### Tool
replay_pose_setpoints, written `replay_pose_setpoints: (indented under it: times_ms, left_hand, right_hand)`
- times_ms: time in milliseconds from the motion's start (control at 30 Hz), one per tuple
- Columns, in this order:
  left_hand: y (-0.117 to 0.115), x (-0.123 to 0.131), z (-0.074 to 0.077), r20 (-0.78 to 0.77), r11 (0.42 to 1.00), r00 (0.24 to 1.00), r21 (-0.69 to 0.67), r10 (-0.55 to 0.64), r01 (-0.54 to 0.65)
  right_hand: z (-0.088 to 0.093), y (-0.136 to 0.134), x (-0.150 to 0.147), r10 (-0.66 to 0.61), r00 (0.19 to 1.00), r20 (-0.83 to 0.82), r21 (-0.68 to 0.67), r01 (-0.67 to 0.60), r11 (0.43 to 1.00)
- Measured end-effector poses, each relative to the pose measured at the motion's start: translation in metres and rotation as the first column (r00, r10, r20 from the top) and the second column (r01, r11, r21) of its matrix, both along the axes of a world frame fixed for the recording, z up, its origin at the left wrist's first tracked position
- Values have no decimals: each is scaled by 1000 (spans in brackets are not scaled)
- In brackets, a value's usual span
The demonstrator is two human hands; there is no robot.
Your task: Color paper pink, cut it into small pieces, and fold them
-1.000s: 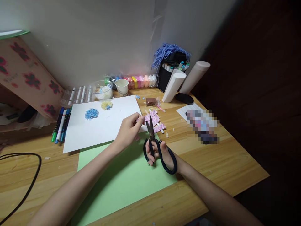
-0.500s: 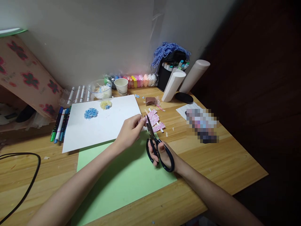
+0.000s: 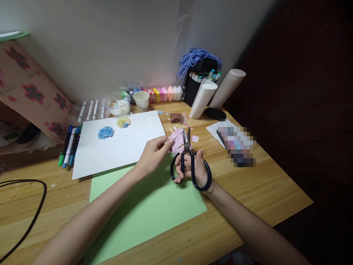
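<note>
My left hand (image 3: pixel 154 154) pinches a pink-and-white printed piece of paper (image 3: pixel 176 141) at its edge, above the corner of the white sheet. My right hand (image 3: pixel 194 167) is closed round the black handles of a pair of scissors (image 3: pixel 186 141), thumb through one loop. The blades stand slightly apart, pointing away from me beside the pink paper. A small pink scrap (image 3: pixel 194 138) lies just right of the blades. Under my hands is a green sheet (image 3: pixel 143 209). The white sheet (image 3: pixel 132 145) bears a blue crumbly patch (image 3: pixel 106 132) and a yellow one (image 3: pixel 123 122).
Behind stand a paper cup (image 3: pixel 141 99), a clear bowl (image 3: pixel 117 106) and a bag of coloured clay (image 3: pixel 162 94). Markers (image 3: pixel 70 147) lie left; a marker holder (image 3: pixel 191 90), white bottles (image 3: pixel 203 101) and a black lid (image 3: pixel 215 114) stand right. A black cable (image 3: pixel 44 191) curves at left.
The scissors have shifted right and their blades have parted more. A small pink scrap now lies to the right of the blades. My left hand has barely moved.
</note>
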State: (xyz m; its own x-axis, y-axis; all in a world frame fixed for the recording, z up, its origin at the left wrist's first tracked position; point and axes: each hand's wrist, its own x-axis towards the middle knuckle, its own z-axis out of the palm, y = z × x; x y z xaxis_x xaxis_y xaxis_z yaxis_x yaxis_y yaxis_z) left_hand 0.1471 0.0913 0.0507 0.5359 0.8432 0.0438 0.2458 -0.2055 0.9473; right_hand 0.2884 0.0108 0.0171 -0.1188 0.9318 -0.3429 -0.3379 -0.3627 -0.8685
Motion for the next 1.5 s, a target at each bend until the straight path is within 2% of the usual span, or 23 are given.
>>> replay_pose_setpoints:
  times_ms: [100, 200, 300, 400, 467, 567, 667, 733, 833, 933, 1033, 1300, 1500]
  left_hand:
    - [-3, 3, 0, -16, 998, 999, -19, -52, 52]
    - [-6, 6, 0, -28, 993, 993, -29, -119, 118]
    - [-8, 7, -1, -16, 974, 976, -68, -218, 216]
    - [-9, 7, -2, 34, 932, 941, -127, -338, 339]
    - [-9, 7, -1, 12, 944, 948, -89, -317, 317]
    - [-8, 6, -1, -74, 977, 975, 19, -209, 211]
    - [-7, 5, 0, -104, 979, 978, 72, -180, 188]
    - [-6, 4, 1, -95, 984, 986, 98, -138, 148]
    - [-3, 2, 1, -69, 990, 998, 137, -12, 22]
    - [0, -1, 2, -67, 976, 992, 196, 111, -96]
    - [2, -2, 2, -82, 964, 985, 235, 151, -128]
    - [-1, 2, -2, -103, 973, 991, 221, 89, -65]
    - [-1, 2, -1, -102, 976, 990, 205, 96, -74]
  right_hand:
    - [8, 4, 4, 56, 990, -133, -39, -62, 997]
    - [9, 5, 4, -45, 996, -75, 58, 49, 997]
    - [6, 5, 3, -163, 987, 0, 164, 161, 973]
    - [5, 6, 4, -220, 976, 7, 180, 215, 960]
    - [4, 6, 5, -260, 966, 8, 177, 254, 951]
    - [6, 8, 8, -294, 956, 11, 180, 287, 941]
    - [8, 8, 10, -300, 954, 23, 182, 291, 939]
    - [9, 7, 9, -244, 970, 13, 132, 241, 962]
    - [7, 2, 4, -80, 997, -4, 39, 80, 996]
    - [0, -5, -2, 64, 997, 51, 55, -67, 996]
    - [-5, -11, -6, 165, 982, 89, 72, -171, 983]
    - [-5, -14, -4, 210, 963, 168, 107, -229, 967]
    - [-12, -16, -3, 201, 953, 227, 152, -238, 959]
